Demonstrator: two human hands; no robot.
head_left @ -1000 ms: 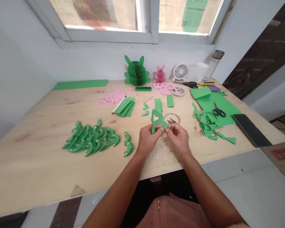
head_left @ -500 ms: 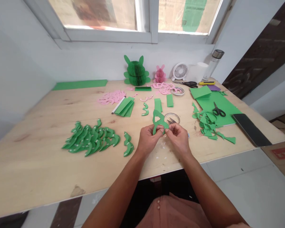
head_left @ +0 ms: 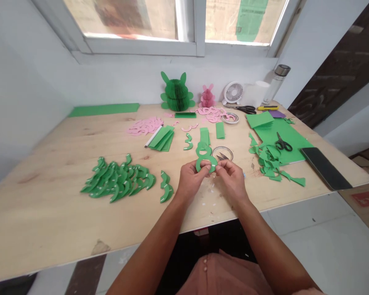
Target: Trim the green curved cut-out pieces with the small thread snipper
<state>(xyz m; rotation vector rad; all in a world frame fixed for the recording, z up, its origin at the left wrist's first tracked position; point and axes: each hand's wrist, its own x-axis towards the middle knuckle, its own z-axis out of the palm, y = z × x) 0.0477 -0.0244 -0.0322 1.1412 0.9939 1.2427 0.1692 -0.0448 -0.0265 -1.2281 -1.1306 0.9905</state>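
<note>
A green paper cutout [head_left: 206, 156] shaped like a figure eight with two holes is held up over the table's front middle. My left hand [head_left: 191, 177] is closed on its lower left edge, thumb in front. My right hand [head_left: 232, 176] pinches its lower right edge, beside a small white strip on the paper. Just behind, a tape roll [head_left: 233, 153] lies flat, with pointed dark blades [head_left: 223, 157] showing inside its ring. Left of my hands lies a wavy green paper piece [head_left: 165, 187], and farther left a heap of similar green pieces [head_left: 117, 180].
Black scissors [head_left: 283, 143], green scraps [head_left: 269, 159] and a phone [head_left: 325, 168] lie at right. Pink cutouts [head_left: 146, 125] and folded green paper [head_left: 162, 138] lie farther back. A green honeycomb paper figure [head_left: 176, 96], a small fan [head_left: 233, 92] and a bottle [head_left: 275, 84] stand by the wall.
The green cutout has turned and opened out in my hands, showing its two holes and a white strip more plainly. Both hands stay almost in place.
</note>
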